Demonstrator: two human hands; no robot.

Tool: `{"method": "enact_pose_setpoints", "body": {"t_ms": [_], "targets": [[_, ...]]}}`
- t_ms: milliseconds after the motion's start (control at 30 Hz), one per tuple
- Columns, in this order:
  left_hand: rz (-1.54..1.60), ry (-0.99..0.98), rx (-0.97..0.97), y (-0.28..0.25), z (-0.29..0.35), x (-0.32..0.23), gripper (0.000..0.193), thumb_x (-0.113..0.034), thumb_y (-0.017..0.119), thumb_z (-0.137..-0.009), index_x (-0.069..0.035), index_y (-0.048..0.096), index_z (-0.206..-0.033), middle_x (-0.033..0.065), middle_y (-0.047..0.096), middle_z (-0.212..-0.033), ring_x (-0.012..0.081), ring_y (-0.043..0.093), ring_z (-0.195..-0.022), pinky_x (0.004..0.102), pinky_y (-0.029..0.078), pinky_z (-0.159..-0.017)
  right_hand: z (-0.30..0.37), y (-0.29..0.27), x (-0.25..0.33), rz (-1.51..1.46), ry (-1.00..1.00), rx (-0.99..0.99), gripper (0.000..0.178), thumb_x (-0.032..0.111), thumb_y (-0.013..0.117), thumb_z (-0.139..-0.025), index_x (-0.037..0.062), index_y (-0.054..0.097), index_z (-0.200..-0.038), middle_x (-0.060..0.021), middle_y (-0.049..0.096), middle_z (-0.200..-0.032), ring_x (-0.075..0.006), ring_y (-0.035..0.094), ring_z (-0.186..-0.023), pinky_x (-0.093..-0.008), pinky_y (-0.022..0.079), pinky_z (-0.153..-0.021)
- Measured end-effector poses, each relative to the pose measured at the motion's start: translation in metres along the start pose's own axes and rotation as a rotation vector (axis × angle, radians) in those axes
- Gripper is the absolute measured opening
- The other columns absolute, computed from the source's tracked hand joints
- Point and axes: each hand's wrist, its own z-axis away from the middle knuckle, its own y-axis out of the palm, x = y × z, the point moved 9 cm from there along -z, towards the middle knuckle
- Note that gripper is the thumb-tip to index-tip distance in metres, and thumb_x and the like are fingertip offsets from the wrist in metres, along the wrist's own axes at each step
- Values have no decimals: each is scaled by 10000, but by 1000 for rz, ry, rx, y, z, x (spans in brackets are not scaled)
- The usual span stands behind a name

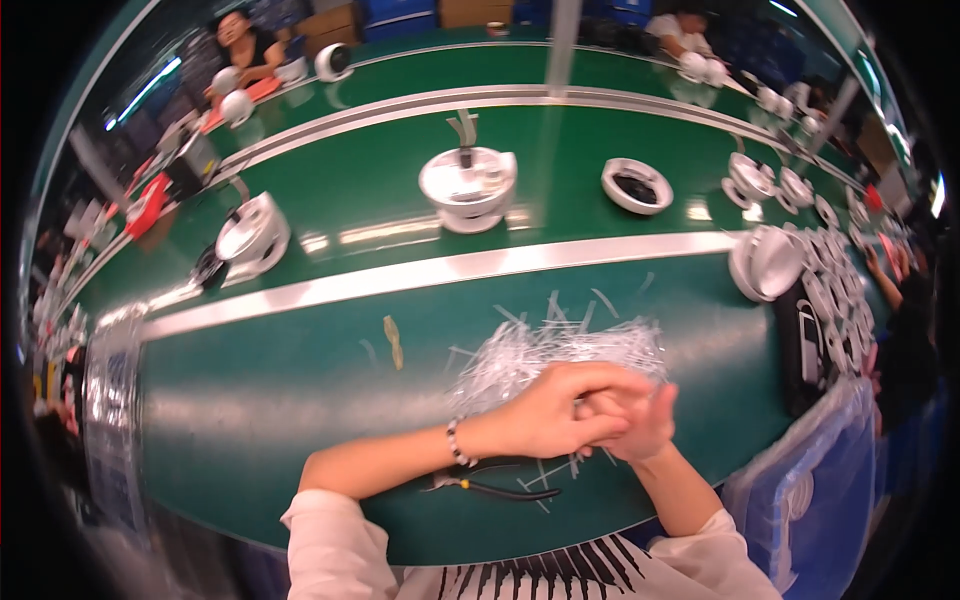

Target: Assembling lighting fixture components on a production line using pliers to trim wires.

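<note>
My left hand (562, 408), a beaded bracelet (456, 443) on its wrist, reaches across to the right. Its fingers and thumb are spread, with nothing visible between them. My right hand (648, 422) meets it, the two overlapping and slightly smeared by motion. The right thumb stands apart; its other fingers are partly hidden behind the left hand, and I see no object there. Just beyond the hands lies a loose pile of thin white strips (520, 355). Dark-handled pliers (500, 490) rest on the green table below my left forearm, with a few stray strips beside them.
A yellowish strip (394, 342) lies left of the pile. Along the green conveyor (370, 195) stand round white housings (467, 190). At right are a black case (800, 345), stacked white rings (835, 290) and a plastic-lined blue bin (810, 500). Other people sit across the line.
</note>
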Motion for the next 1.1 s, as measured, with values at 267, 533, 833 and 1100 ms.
{"method": "enact_pose_setpoints", "body": {"t_ms": [267, 533, 833, 1100], "targets": [[155, -98, 324, 25, 2, 9, 534, -68, 611, -734, -9, 391, -1218, 103, 540, -1020, 113, 577, -731, 214, 496, -566, 3, 14, 9, 151, -13, 41, 656, 760, 485, -604, 168, 211, -539, 27, 365, -488, -88, 403, -429, -224, 374, -433], [478, -307, 112, 12, 9, 29, 456, -98, 609, -764, 13, 445, -1175, 85, 555, -950, 117, 567, -695, 230, 523, -504, -8, 16, 0, -154, -2, 74, 549, 643, 518, -707, 165, 264, -615, 41, 317, -487, -70, 301, -400, -231, 314, -377], [209, 1, 223, 12, -1, 15, 609, -89, 652, -715, 24, 367, -1240, 100, 532, -1015, 147, 522, -905, 269, 421, -822, -3, 9, 23, 44, -175, 49, 486, 568, 490, -773, 121, 344, -651, 54, 303, -448, -61, 286, -372, -221, 267, -337], [-6, -6, -45, -1, 5, 12, 317, -70, 633, -665, 4, 576, -967, 54, 592, -715, 103, 554, -692, 240, 454, -676, -5, 12, 28, 247, -236, -112, 645, 604, 452, -748, -30, 480, -864, 57, 298, -509, -59, 313, -476, -214, 290, -512]]}}
